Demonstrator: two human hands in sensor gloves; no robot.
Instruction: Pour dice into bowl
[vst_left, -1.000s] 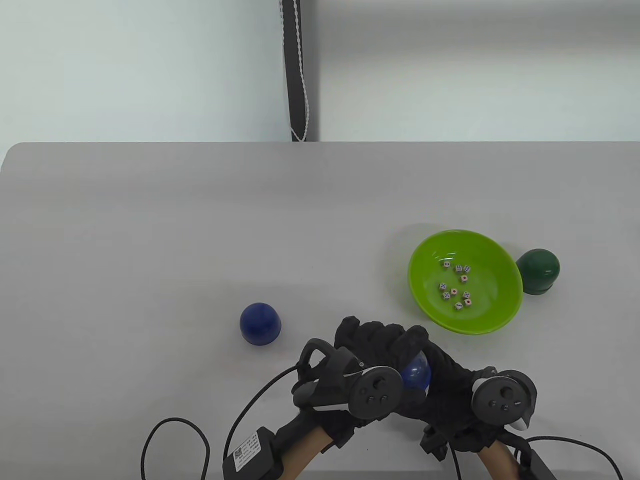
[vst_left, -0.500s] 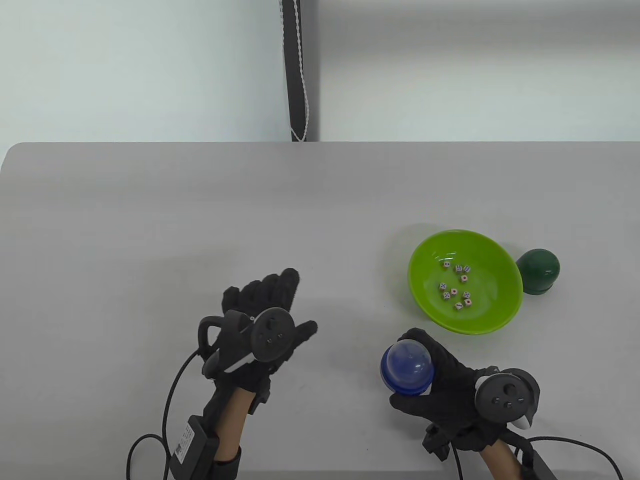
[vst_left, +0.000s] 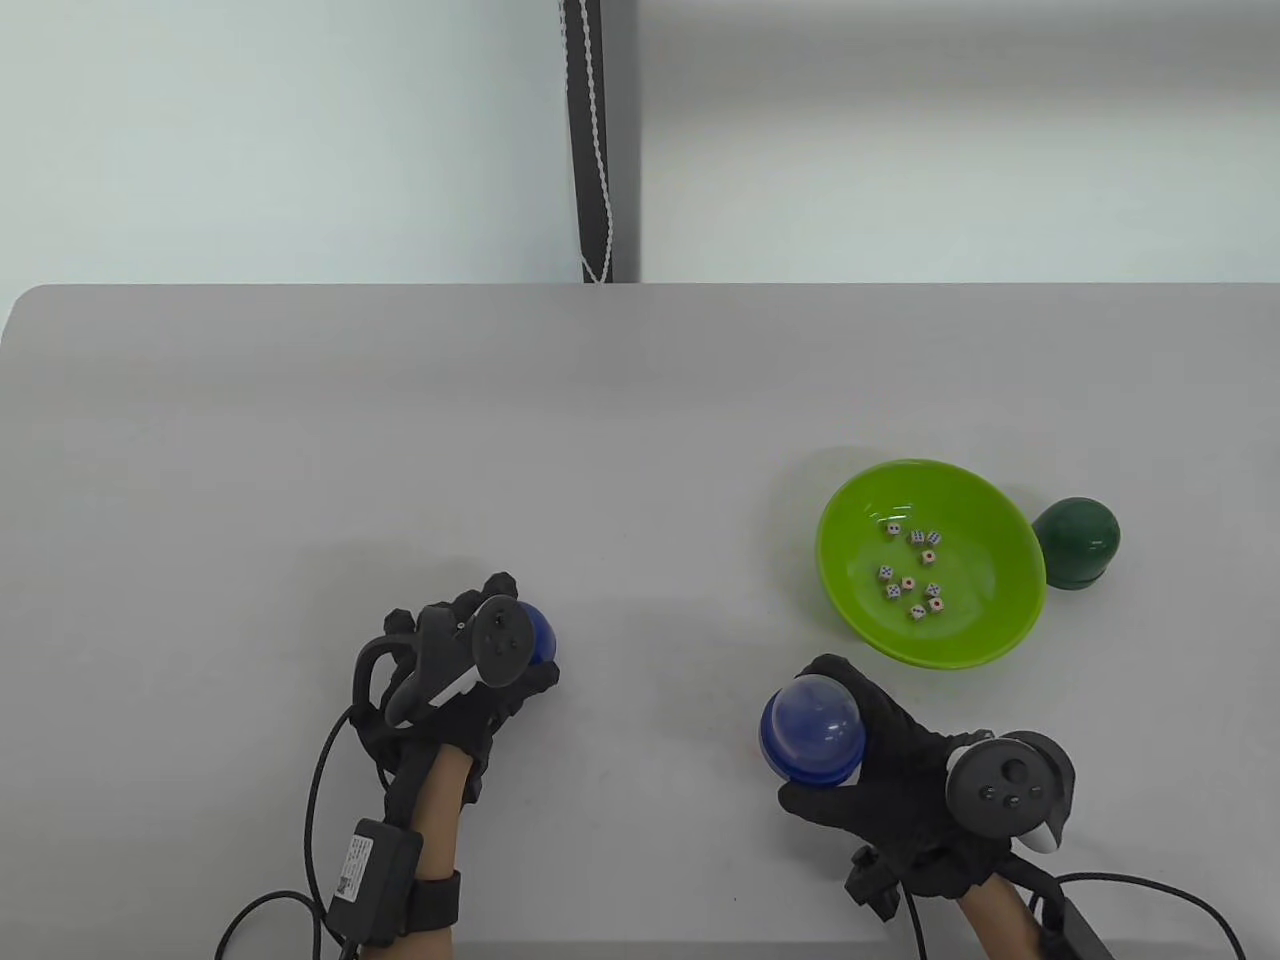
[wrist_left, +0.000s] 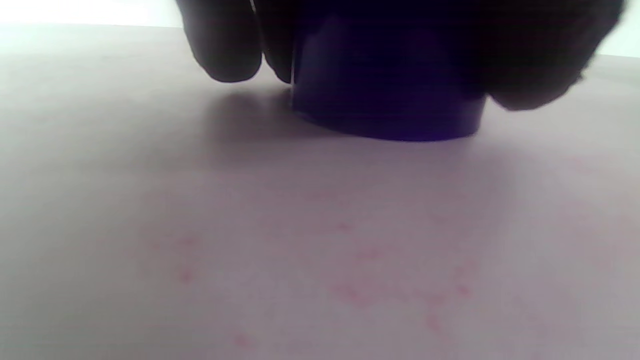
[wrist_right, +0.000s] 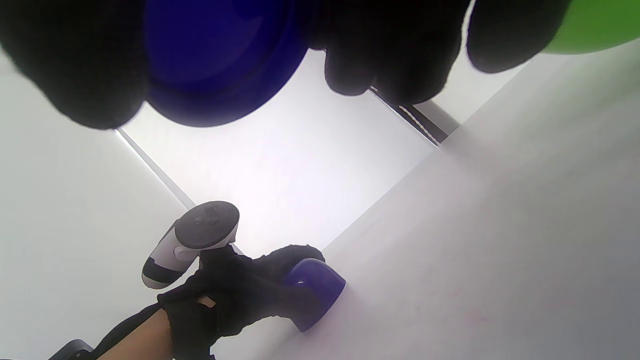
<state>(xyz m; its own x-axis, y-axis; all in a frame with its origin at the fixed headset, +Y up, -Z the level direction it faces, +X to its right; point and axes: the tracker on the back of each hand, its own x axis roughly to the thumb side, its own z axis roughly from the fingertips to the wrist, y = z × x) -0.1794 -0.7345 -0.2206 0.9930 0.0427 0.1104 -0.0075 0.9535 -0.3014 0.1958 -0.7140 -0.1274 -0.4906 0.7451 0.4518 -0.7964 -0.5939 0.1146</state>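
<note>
A green bowl stands on the right of the table with several dice in it. My right hand holds a blue cup off the table, below and left of the bowl; the cup also shows in the right wrist view. My left hand grips a second blue dome cup that stands mouth down on the table at the left. In the left wrist view its fingers lie on both sides of that cup.
A dark green dome cup stands against the bowl's right side. Glove cables trail off the near edge. A black post with a white cord stands behind the table's far edge.
My left hand left the cup in my right hand, swung to the left and came down over the blue cup on the table. My right hand has kept its cup almost still.
</note>
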